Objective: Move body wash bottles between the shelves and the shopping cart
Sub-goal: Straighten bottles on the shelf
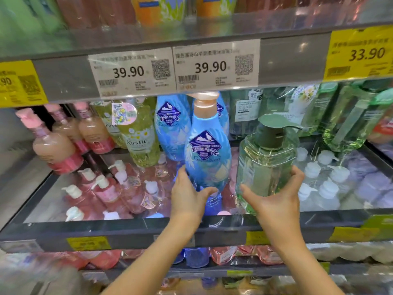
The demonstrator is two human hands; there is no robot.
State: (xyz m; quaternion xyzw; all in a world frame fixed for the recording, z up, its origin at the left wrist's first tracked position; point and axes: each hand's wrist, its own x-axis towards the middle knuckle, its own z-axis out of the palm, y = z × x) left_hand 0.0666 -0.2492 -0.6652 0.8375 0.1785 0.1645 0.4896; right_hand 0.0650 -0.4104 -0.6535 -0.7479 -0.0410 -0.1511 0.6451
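While standing upright over the glass shelf, being gripped low down: blue bottle in left hand, green pump bottle in right hand. Both sitting directly above their grips, side by side, apparently equally near for lifting.

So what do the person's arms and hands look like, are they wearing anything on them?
Both arms are bare as far as the view shows: no sleeves, gloves, watch or bracelets. The left hand and right hand show no rings on the visible fingers. Nails look short and unpainted.
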